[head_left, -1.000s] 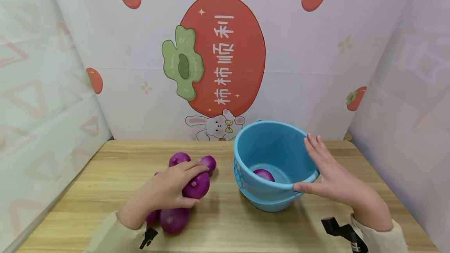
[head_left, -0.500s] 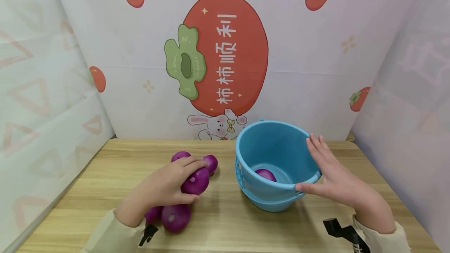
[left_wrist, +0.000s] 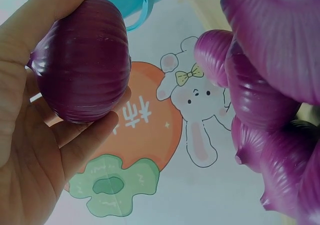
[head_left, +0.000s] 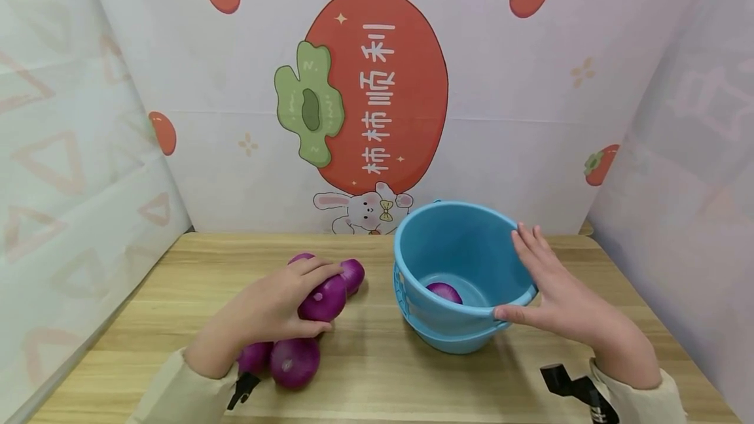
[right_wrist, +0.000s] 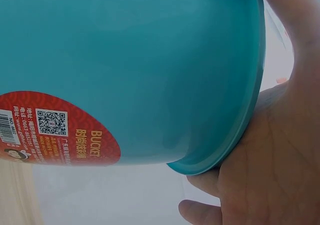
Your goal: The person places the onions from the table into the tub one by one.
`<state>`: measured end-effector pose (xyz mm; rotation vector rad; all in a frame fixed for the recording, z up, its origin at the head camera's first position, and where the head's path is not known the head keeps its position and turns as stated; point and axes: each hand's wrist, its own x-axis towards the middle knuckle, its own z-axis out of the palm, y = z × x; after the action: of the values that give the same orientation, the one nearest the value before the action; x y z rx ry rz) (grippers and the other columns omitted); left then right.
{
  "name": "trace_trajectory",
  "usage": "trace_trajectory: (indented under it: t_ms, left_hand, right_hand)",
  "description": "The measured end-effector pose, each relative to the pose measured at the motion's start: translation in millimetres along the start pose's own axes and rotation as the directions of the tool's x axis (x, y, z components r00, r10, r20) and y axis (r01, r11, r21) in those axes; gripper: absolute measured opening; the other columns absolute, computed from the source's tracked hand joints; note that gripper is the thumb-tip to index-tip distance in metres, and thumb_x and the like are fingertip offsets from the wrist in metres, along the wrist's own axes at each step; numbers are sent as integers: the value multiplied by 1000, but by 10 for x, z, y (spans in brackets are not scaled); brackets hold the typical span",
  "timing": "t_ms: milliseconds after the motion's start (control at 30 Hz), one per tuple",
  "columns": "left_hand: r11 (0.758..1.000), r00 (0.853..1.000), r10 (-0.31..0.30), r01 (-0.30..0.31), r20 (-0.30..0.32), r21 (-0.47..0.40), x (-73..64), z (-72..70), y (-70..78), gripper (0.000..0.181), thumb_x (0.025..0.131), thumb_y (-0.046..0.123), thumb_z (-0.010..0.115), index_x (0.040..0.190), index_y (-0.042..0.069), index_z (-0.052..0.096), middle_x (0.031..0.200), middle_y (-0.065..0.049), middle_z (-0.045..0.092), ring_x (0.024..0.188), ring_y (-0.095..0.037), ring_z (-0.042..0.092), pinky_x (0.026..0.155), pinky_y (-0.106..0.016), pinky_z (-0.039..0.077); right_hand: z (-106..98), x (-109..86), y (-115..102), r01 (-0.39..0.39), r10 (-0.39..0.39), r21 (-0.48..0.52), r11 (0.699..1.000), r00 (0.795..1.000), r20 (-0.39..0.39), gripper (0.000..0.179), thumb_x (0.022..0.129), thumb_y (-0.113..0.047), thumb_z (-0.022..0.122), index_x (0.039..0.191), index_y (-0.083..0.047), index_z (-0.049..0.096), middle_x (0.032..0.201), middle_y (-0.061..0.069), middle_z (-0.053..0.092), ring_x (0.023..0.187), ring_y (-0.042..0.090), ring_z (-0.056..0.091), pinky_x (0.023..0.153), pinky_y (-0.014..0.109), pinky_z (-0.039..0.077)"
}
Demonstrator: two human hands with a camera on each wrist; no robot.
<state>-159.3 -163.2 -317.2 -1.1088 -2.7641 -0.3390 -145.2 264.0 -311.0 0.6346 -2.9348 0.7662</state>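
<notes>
In the head view my left hand holds a purple onion between thumb and fingers, above the other onions. The left wrist view shows this held onion up close, the fingers wrapped along its side. On the table by that hand lie several more purple onions, such as one in front and one behind. My right hand rests with spread, fairly straight fingers along the right rim of a blue bucket. Inside the bucket one onion lies on the bottom.
The wooden table reaches back to a white backdrop printed with persimmons and a rabbit. White side walls stand left and right. A red label is on the bucket's outer side.
My left hand has drawn slightly back to the left with the onion still in its grip. The right hand and the bucket keep their places; the head view has shifted a little.
</notes>
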Motion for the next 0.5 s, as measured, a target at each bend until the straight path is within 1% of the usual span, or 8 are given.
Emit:
trace_trajectory:
  t_ms: [267, 500]
  left_hand:
    - [999, 999, 36, -37, -18, -8, 21, -63, -4, 76, 76, 39, 84, 140, 11, 53, 133, -2, 59, 118, -17, 59, 95, -35, 56]
    - [1000, 999, 24, -24, -28, -17, 45, -153, 3, 77, 76, 39, 85, 141, 12, 52, 135, -3, 57, 120, -19, 59, 96, -36, 56]
  right_hand:
    - [9, 13, 22, 0, 0, -5, 1000, 1000, 2, 120, 77, -48, 80, 159, -4, 5, 168, 15, -6, 153, 41, -14, 95, 84, 27]
    - [3, 19, 20, -3, 3, -6, 1000, 1000, 3, 120, 78, -50, 80, 159, -6, 3, 168, 13, -8, 153, 41, -15, 95, 84, 28]
